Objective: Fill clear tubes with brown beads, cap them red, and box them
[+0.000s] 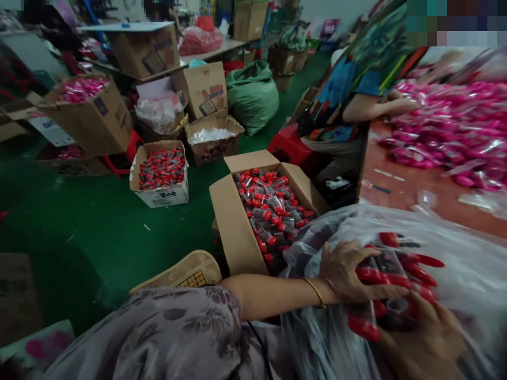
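My left hand (pixel 344 269), with a gold bangle at the wrist, curls round one side of a cluster of red-and-clear plastic pieces (pixel 390 261). From below and the right, my right hand (pixel 431 338) grips the same cluster. The pieces look like small clear containers with red ends; their exact kind is unclear. Beneath them spreads a large translucent plastic bag (pixel 467 258). Just beyond my left forearm stands an open cardboard box (pixel 233 216) filled with similar red-ended containers (pixel 273 203) that look dark inside.
A white carton (pixel 166 198) of red pieces stands on the green floor. At the right, a person (pixel 360 89) sits by a reddish table (pixel 380 184) piled with pink wrapped items (pixel 447 126). A green sack (pixel 253 100) and several cardboard boxes stand farther back.
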The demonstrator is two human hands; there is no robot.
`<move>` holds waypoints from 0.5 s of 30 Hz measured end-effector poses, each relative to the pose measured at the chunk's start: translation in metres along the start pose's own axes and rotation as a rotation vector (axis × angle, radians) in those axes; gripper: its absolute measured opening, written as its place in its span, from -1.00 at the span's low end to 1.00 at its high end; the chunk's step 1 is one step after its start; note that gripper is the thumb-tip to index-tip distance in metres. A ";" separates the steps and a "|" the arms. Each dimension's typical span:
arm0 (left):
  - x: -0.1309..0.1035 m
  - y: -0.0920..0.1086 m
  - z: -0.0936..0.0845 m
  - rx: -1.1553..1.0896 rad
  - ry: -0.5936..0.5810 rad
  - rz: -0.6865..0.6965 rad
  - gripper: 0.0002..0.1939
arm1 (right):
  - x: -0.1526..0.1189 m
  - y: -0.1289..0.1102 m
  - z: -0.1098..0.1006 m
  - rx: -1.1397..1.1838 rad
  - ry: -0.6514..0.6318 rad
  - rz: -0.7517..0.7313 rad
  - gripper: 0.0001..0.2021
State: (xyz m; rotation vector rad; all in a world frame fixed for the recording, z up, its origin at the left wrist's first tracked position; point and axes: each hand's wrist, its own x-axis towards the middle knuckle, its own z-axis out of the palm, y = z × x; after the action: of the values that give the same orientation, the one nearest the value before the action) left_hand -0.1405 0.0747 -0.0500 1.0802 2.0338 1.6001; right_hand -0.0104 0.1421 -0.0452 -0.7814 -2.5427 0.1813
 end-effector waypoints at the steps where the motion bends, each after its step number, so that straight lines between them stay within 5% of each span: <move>1: 0.000 0.000 0.001 -0.020 0.013 0.001 -0.24 | 0.000 -0.001 0.000 0.003 0.021 0.006 -0.13; 9: 0.010 0.005 0.019 -0.058 0.091 -0.002 -0.32 | 0.000 -0.003 0.004 0.040 0.094 0.126 -0.26; 15: 0.010 -0.012 0.018 -0.250 0.123 0.065 -0.41 | -0.002 -0.005 0.007 -0.007 0.202 -0.055 -0.25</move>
State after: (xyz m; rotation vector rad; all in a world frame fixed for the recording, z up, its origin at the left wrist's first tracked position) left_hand -0.1396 0.0936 -0.0648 0.9859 1.8245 1.9367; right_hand -0.0142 0.1371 -0.0509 -0.6944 -2.3718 0.0718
